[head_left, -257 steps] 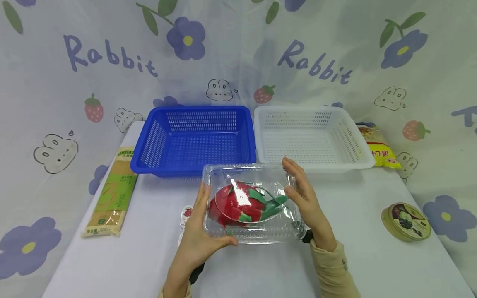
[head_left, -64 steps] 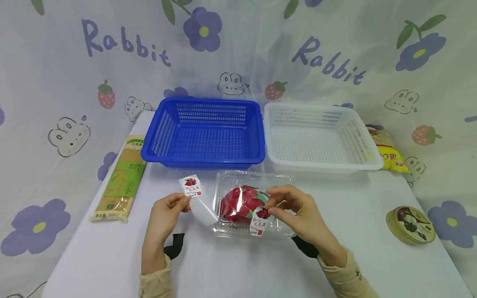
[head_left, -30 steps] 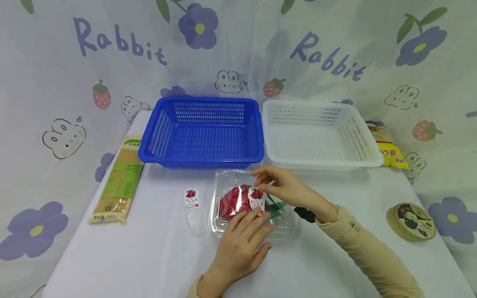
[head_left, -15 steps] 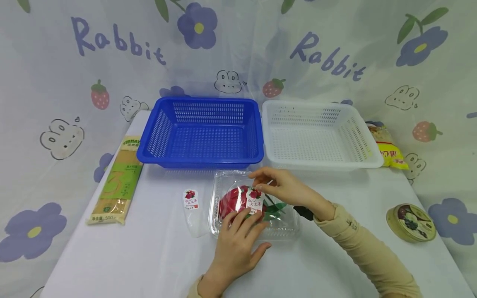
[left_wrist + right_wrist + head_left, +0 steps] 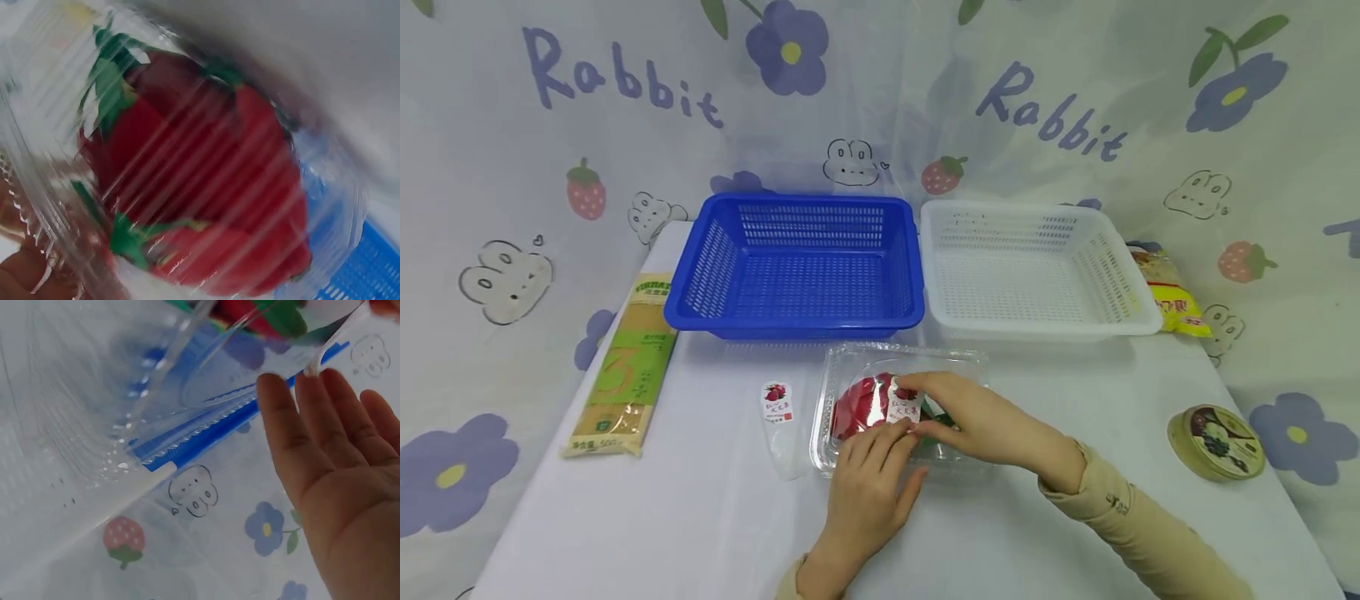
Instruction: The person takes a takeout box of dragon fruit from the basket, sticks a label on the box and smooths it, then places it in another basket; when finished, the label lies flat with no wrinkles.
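nearest, the left hand (image 5: 867, 492) rests fingertips at the lower edge of a dragon fruit label (image 5: 902, 406), fingers extended, thumb spread apart, grasping nothing. the right hand (image 5: 981, 421) reaches across from the right, fingers fairly straight, index at the label's top and thumb by its lower right corner, not curled round anything. the label lies on the lid of a clear plastic clamshell (image 5: 825, 408), with a red dragon fruit (image 5: 861, 408) inside. left of it, a second label (image 5: 777, 402) on a clear strip lies flat; a round tin (image 5: 1221, 444) sits well to the right. farther off are a spaghetti packet (image 5: 625, 367), a blue basket (image 5: 797, 323), a white basket (image 5: 1045, 327) and a yellow-ended packet (image 5: 1180, 312), then a rabbit-print curtain (image 5: 880, 100).
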Demonstrator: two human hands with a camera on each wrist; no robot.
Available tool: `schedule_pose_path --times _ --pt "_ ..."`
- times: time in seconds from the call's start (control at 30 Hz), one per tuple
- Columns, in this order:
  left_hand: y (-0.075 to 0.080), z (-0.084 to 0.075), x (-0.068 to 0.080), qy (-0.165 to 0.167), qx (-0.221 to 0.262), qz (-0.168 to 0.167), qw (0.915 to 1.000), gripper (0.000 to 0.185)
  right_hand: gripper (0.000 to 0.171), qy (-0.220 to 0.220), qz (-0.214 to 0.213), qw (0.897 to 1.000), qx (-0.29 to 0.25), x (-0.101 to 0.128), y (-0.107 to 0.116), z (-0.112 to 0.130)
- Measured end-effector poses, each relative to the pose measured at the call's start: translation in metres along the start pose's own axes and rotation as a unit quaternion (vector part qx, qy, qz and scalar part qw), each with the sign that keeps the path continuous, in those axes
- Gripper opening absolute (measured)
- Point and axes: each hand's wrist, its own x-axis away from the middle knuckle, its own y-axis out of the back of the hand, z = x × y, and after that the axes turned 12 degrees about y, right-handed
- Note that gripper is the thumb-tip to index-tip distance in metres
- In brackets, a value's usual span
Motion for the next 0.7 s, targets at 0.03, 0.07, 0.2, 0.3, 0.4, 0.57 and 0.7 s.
schedule_pose_path --times 0.03,0.07,0.2,0.3,0.4,0.57,0.7 --pt "-0.001 0.000 0.000 0.008 -0.010 -0.006 0.9999 0.033 0.051 0.010 -0.009 1.000 0.016 0.003 -0.003 0.002" --pt "-0.002 -0.001 -0.001 0.017 -0.020 -0.011 0.9996 0.037 0.052 0.021 -0.020 0.999 0.031 0.005 -0.006 0.004" --pt "-0.006 -0.002 -0.002 0.048 -0.033 -0.025 0.9980 0.046 0.058 0.026 -0.057 0.997 0.052 0.013 -0.015 0.008" --pt "-0.007 -0.002 -0.003 0.056 -0.026 -0.028 0.9977 0.044 0.065 -0.003 -0.073 0.996 0.049 0.017 -0.023 0.007" --pt "-0.006 -0.001 -0.006 0.064 -0.018 -0.014 0.9977 0.036 0.070 -0.031 -0.092 0.994 0.048 0.022 -0.030 0.007" --pt "0.008 0.000 -0.018 0.100 -0.008 0.063 0.9929 0.028 0.062 -0.037 -0.121 0.989 0.081 0.031 -0.043 0.008" --pt "0.022 -0.002 -0.032 0.136 -0.006 0.131 0.9819 0.037 0.050 -0.025 -0.136 0.982 0.128 0.034 -0.056 0.008"
